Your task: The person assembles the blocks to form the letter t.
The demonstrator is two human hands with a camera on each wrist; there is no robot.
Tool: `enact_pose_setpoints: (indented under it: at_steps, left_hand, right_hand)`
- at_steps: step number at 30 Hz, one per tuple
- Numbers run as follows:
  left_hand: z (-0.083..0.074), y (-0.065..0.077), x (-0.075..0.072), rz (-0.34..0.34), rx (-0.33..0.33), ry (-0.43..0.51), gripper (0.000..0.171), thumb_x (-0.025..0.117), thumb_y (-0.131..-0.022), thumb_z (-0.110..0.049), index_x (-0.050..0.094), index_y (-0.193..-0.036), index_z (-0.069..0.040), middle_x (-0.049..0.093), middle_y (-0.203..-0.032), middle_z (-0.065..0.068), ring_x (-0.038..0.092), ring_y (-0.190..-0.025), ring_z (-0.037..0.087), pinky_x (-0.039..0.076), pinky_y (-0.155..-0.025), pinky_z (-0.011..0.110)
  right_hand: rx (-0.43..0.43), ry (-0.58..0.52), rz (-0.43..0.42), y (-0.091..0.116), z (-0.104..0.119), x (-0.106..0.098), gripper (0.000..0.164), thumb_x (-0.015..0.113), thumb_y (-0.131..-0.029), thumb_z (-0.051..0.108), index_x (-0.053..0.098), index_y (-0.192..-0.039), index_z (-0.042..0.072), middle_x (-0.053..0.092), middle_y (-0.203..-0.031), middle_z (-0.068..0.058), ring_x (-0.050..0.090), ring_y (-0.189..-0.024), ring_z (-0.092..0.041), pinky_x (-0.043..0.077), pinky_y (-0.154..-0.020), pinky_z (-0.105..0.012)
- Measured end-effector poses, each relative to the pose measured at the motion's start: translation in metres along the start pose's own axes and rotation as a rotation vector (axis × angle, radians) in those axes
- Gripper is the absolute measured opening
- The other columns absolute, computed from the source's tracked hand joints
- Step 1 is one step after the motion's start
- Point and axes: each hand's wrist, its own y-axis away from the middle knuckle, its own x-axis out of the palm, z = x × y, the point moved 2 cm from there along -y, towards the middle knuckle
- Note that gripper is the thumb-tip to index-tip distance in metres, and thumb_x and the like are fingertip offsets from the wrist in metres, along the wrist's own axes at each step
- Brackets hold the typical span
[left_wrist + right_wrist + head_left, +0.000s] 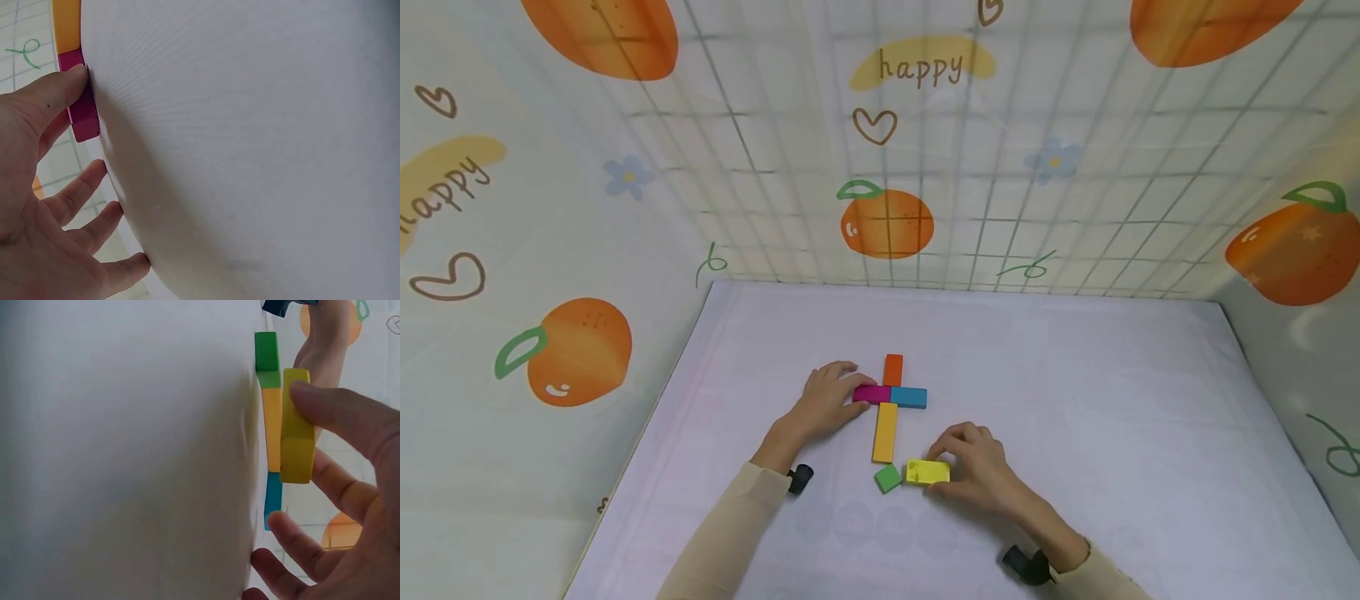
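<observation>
My left hand (829,400) pinches a magenta block (872,394) between thumb and index finger, its other fingers spread over the table. That block's right end meets a blue block (909,397). Above their joint stands an orange-red block (893,370), and below it runs a long orange-yellow block (885,432). A green block (887,478) lies turned at an angle near the lower end. Just right of it, my right hand (981,471) pinches a yellow block (928,472) with a marked top face. In the right wrist view, the thumb presses one side of this yellow block (297,434).
A white cloth-covered table (1112,417) spreads around the blocks. Behind it hangs a printed curtain (775,167) with oranges and a grid, and similar cloth flanks both sides. Black wrist cameras (1028,566) sit by each sleeve.
</observation>
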Motion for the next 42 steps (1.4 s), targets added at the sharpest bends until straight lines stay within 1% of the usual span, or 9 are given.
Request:
enact_pose_setpoints:
  at_steps: [5, 9, 16, 20, 24, 35, 42]
  left_hand:
    - [-0.001, 0.000, -0.002, 0.007, 0.004, 0.003, 0.039, 0.068, -0.096, -0.036, 0.063, -0.134, -0.031, 0.041, -0.151, 0.006, 0.029, -0.142, 0.028, 0.019, -0.116, 0.059]
    - [-0.001, 0.000, -0.002, 0.002, 0.008, -0.006, 0.039, 0.069, -0.095, -0.036, 0.063, -0.133, -0.031, 0.042, -0.151, 0.006, 0.029, -0.142, 0.028, 0.020, -0.115, 0.059]
    - [-0.001, 0.000, -0.001, 0.001, 0.013, -0.004, 0.039, 0.068, -0.096, -0.036, 0.063, -0.134, -0.031, 0.041, -0.151, 0.006, 0.028, -0.142, 0.028, 0.020, -0.116, 0.059]
    - [0.000, 0.000, -0.001, 0.001, 0.015, -0.004, 0.039, 0.068, -0.096, -0.036, 0.063, -0.134, -0.031, 0.041, -0.151, 0.006, 0.028, -0.142, 0.028, 0.019, -0.116, 0.059]
    - [-0.001, -0.001, -0.002, 0.002, 0.016, -0.006, 0.039, 0.068, -0.096, -0.036, 0.063, -0.134, -0.031, 0.041, -0.151, 0.006, 0.028, -0.142, 0.028, 0.019, -0.115, 0.059]
    - [0.000, 0.000, 0.000, -0.003, 0.006, -0.008, 0.040, 0.069, -0.095, -0.036, 0.063, -0.134, -0.031, 0.042, -0.151, 0.006, 0.029, -0.142, 0.028, 0.020, -0.115, 0.060]
    - [-0.001, 0.001, -0.001, -0.007, 0.022, 0.009, 0.038, 0.069, -0.095, -0.036, 0.064, -0.133, -0.030, 0.043, -0.150, 0.007, 0.030, -0.141, 0.029, 0.020, -0.115, 0.061]
  right_hand:
    - [0.035, 0.025, 0.036, 0.000, 0.001, 0.003, 0.032, 0.090, -0.072, 0.034, 0.067, -0.094, 0.036, 0.052, -0.123, -0.002, 0.041, -0.116, -0.030, 0.035, -0.093, -0.059]
    - [0.053, 0.046, 0.046, 0.002, 0.003, 0.005, 0.032, 0.091, -0.071, 0.035, 0.066, -0.092, 0.037, 0.051, -0.128, -0.006, 0.038, -0.121, -0.034, 0.033, -0.096, -0.062]
    - [0.035, 0.080, 0.042, 0.005, 0.004, 0.008, 0.032, 0.091, -0.070, 0.035, 0.067, -0.091, 0.035, 0.051, -0.132, -0.009, 0.036, -0.125, -0.036, 0.032, -0.098, -0.063]
    - [0.035, 0.107, 0.050, 0.005, 0.004, 0.010, 0.032, 0.092, -0.070, 0.035, 0.067, -0.090, 0.036, 0.051, -0.134, -0.009, 0.034, -0.126, -0.037, 0.031, -0.099, -0.063]
    - [0.023, 0.129, 0.063, 0.007, 0.005, 0.011, 0.033, 0.092, -0.070, 0.035, 0.067, -0.090, 0.036, 0.050, -0.135, -0.010, 0.033, -0.127, -0.038, 0.030, -0.099, -0.065]
    - [0.008, 0.127, 0.054, 0.010, 0.009, 0.013, 0.035, 0.093, -0.068, 0.034, 0.066, -0.091, 0.037, 0.048, -0.135, -0.010, 0.032, -0.128, -0.037, 0.029, -0.100, -0.065]
    - [-0.005, 0.137, 0.050, 0.011, 0.008, 0.015, 0.036, 0.093, -0.068, 0.035, 0.066, -0.092, 0.038, 0.049, -0.135, -0.009, 0.032, -0.128, -0.037, 0.029, -0.099, -0.065]
